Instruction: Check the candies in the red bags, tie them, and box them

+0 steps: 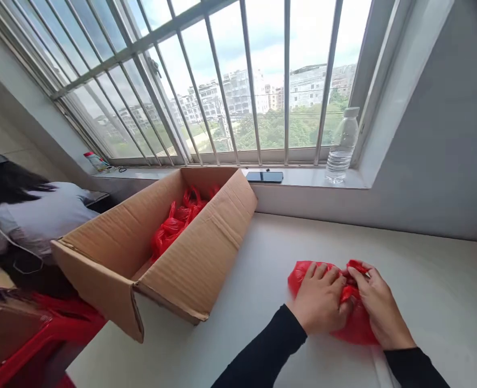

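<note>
A person in black sleeves (262, 350) works with both hands on a red plastic bag (359, 326) that lies on a white table (436, 291) beneath a barred window (246, 86). The left hand (321, 302) lies over the top of the bag, its fingers slightly apart and pressed against the plastic rather than wrapped around it. At the bag's other side, the right hand (381, 304) has its thumb and fingers pinched together on a gathered end of the plastic, just beside the left fingertips. To the left of the bag, well apart from it, a cardboard box (194, 264) sits open on the same table, with knotted red bundles (177, 218) piled inside and one flap (101, 291) hanging outward at the near end. On the windowsill (303, 178) behind, a dark phone (265, 177) lies flat near the box, and a clear bottle (339, 153), partly filled, stands upright toward the right corner. A red-capped container (96, 160) rests at the sill's far left. At the left edge, another person (53, 213) in a light top is partly in view, while pale buildings (238, 89) and green trees (258, 129) show through the bars.
</note>
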